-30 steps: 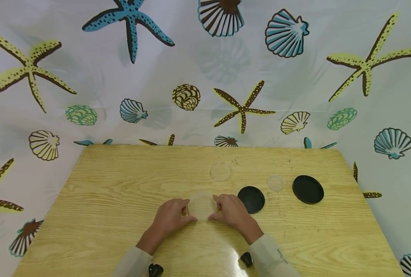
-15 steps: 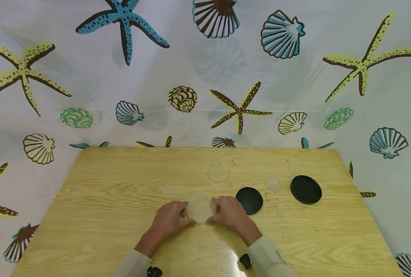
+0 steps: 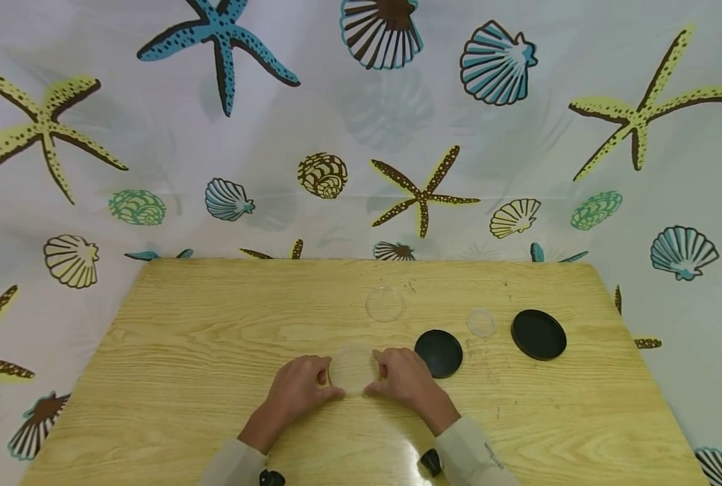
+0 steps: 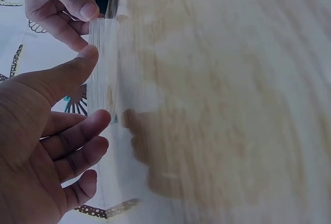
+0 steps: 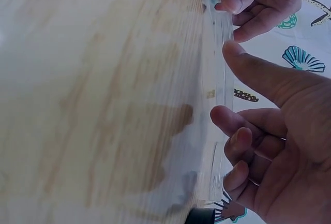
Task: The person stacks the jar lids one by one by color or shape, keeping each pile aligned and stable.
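Clear round dish (image 3: 352, 369), left hand (image 3: 300, 385) and right hand (image 3: 406, 378) gripping its opposite sides, black dish (image 3: 441, 352) just beside right hand, wood-grain tabletop (image 3: 202, 324).

clear round dish (image 3: 352, 370) | shallow, colourless | level | mid wooden table (image 3: 202, 324), surface contact unclear

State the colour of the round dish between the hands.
The round dish is colourless, clear; best in left wrist view.

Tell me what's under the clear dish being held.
Through the clear dish, only wood-grain tabletop shows. The left hand and right hand cover parts of its rim; what lies beneath those cannot be seen.
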Demonstrator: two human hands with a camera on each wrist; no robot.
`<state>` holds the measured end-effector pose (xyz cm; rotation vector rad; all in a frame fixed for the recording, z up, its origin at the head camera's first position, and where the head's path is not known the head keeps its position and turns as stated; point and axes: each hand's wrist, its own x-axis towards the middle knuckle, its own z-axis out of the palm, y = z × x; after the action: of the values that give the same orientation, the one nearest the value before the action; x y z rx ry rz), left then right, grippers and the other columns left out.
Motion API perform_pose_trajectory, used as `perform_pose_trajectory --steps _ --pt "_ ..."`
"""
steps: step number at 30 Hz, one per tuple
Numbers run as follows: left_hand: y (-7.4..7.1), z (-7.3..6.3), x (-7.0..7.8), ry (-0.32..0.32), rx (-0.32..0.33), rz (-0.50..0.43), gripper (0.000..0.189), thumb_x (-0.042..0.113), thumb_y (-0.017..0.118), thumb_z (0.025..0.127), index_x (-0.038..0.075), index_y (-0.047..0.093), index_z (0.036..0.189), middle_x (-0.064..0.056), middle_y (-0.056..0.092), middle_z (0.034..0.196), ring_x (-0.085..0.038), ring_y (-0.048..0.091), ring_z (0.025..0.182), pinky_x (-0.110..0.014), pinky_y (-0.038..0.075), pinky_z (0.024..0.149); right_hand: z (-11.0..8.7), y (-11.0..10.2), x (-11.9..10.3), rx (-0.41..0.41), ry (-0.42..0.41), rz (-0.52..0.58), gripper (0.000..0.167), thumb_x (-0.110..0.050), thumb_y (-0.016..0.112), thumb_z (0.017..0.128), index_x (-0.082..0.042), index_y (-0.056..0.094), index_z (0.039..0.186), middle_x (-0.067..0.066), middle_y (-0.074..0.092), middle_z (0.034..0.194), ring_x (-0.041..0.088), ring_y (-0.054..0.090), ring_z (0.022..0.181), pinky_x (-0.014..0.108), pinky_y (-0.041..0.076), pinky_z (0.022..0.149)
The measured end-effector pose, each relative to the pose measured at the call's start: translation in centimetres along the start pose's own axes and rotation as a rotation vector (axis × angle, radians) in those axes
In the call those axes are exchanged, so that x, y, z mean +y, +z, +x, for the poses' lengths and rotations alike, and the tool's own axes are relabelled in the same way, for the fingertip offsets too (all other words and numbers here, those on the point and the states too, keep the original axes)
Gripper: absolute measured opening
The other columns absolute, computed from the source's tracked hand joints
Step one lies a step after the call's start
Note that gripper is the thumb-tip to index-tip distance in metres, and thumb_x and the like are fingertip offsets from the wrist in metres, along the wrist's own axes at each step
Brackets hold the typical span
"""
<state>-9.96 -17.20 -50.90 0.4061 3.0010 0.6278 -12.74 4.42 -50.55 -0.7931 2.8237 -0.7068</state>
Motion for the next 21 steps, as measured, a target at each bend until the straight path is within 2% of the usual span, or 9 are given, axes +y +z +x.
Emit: perform_pose_trajectory --steps 4,10,21 --pt "0.18 0.03 -0.08 -0.01 -0.016 0.007 0.044 0.044 0.081 0.068 0.015 0.048 0.064 0.009 0.039 0.059 -0.006 0.033 0.052 -0.021 0.026 0.049 -0.04 0.17 -0.01 -0.005 0.006 0.004 0.036 -0.041 0.082 0.069 -0.011 0.067 0.084 -0.009 0.045 0.06 0.003 0.036 0.051 0.018 0.031 0.05" --pt "0.28 -0.08 0.02 -0.008 -0.011 0.021 0.045 0.045 0.082 0.067 0.015 0.048 0.064 0.009 0.039 0.06 -0.006 0.033 0.053 -0.021 0.026 0.049 -0.19 0.32 -0.15 0.009 0.001 -0.016 0.035 -0.04 0.083 0.068 -0.014 0.06 0.072 -0.01 0.045 0.059 0.003 0.037 0.05 0.018 0.03 0.049" --pt "0.4 -0.27 0.12 0.011 0.006 0.038 0.046 0.045 0.082 0.067 0.014 0.048 0.064 0.009 0.037 0.06 -0.006 0.033 0.054 -0.021 0.027 0.05 -0.43 0.56 -0.23 0.018 0.012 -0.023 0.033 -0.039 0.084 0.068 -0.014 0.062 0.073 -0.009 0.049 0.06 0.002 0.04 0.051 0.018 0.032 0.05"
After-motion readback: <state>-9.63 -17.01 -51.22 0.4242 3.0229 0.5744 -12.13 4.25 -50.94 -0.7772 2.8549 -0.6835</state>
